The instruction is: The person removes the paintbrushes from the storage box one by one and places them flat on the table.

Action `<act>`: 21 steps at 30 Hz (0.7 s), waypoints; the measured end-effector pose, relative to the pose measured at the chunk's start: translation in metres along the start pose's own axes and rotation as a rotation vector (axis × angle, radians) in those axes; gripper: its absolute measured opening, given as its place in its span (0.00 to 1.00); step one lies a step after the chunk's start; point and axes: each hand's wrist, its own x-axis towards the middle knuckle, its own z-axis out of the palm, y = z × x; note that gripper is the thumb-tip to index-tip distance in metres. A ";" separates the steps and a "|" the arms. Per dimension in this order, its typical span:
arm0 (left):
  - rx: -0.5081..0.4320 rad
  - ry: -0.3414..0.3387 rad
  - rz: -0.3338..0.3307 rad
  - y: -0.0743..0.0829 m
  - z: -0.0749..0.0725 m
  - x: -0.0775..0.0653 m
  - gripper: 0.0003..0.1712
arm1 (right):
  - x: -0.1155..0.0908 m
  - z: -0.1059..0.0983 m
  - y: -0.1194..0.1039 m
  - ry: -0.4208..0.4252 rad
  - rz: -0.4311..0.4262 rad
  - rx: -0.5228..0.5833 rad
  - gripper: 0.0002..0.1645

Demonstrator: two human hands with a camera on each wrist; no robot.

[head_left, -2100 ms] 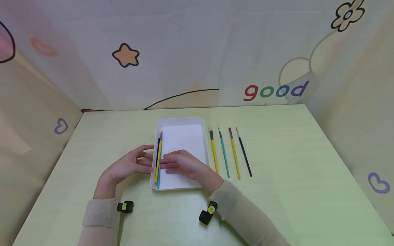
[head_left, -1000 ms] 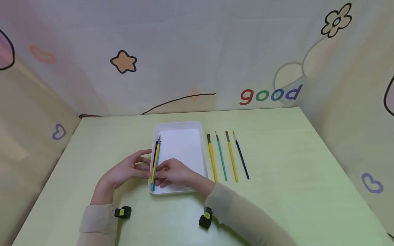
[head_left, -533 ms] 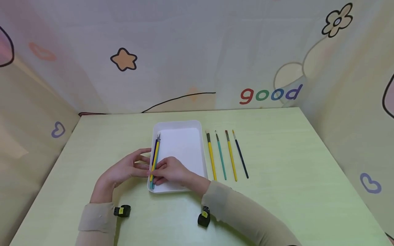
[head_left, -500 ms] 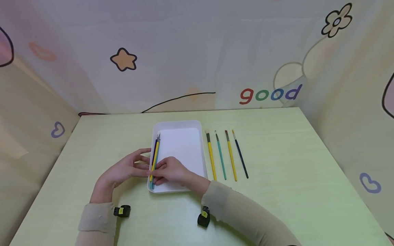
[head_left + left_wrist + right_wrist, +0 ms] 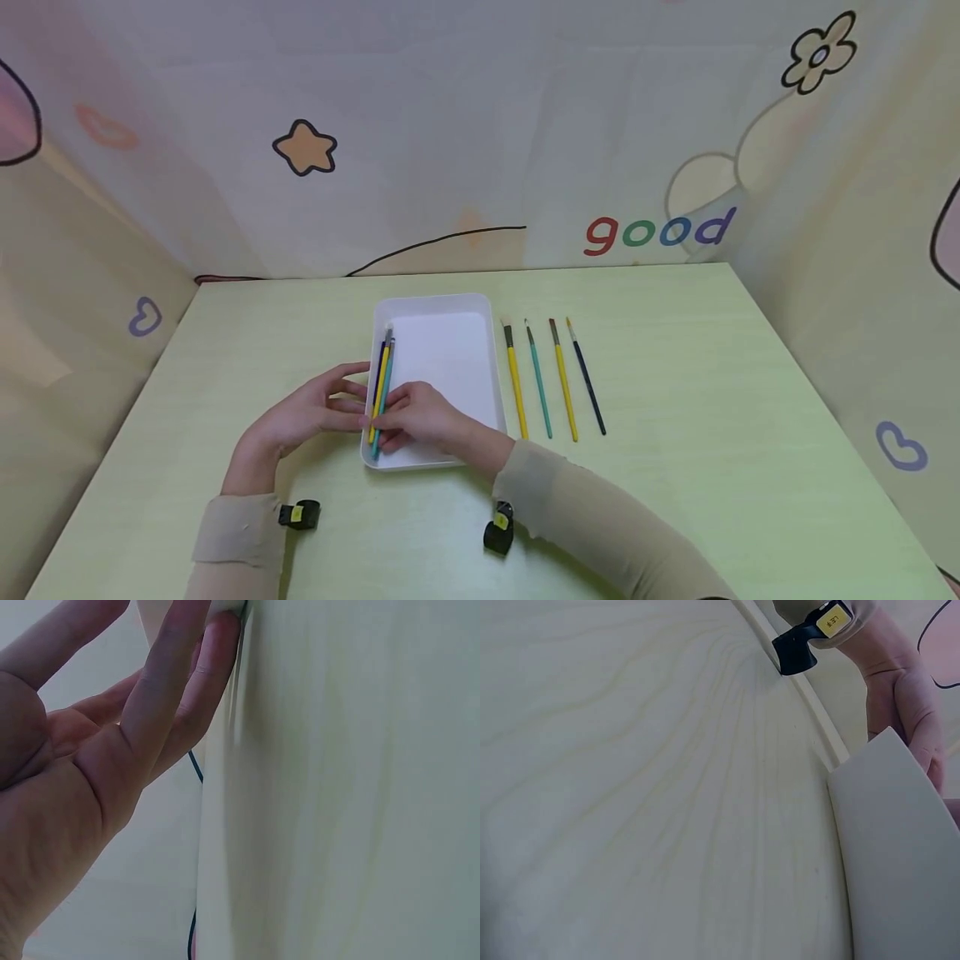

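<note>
A white tray lies on the table, with three slim paintbrushes along its left wall. My right hand reaches into it and pinches the teal paintbrush near its lower end. Close beside that one lie a yellow paintbrush and a dark blue paintbrush, the latter partly hidden. From outside, my left hand touches the tray's left side with spread, slightly bent fingers. In the left wrist view these fingers meet the tray's edge. The right wrist view shows the tray's outer wall, not the right hand's fingers.
Right of the tray several paintbrushes lie in a row: a thick yellow one, a teal one, a thinner yellow one and a dark blue one. The pale wooden table ends at a printed cloth backdrop.
My right hand has gone from loosely extended fingers to pinching the teal paintbrush. That brush has shifted slightly right, away from the yellow one. My left hand has stayed at the tray's side.
</note>
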 end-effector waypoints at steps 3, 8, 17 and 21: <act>-0.005 0.000 0.002 -0.001 0.000 0.000 0.51 | 0.000 -0.001 0.001 0.008 -0.012 0.015 0.21; -0.008 0.003 0.002 -0.003 -0.001 0.000 0.50 | -0.001 -0.002 0.001 0.020 -0.031 0.017 0.21; 0.003 0.016 -0.013 -0.001 -0.001 0.000 0.50 | -0.005 -0.009 0.000 0.019 -0.051 -0.001 0.19; 0.005 0.020 -0.017 -0.001 -0.001 0.000 0.50 | -0.006 -0.015 0.000 0.023 -0.055 -0.026 0.18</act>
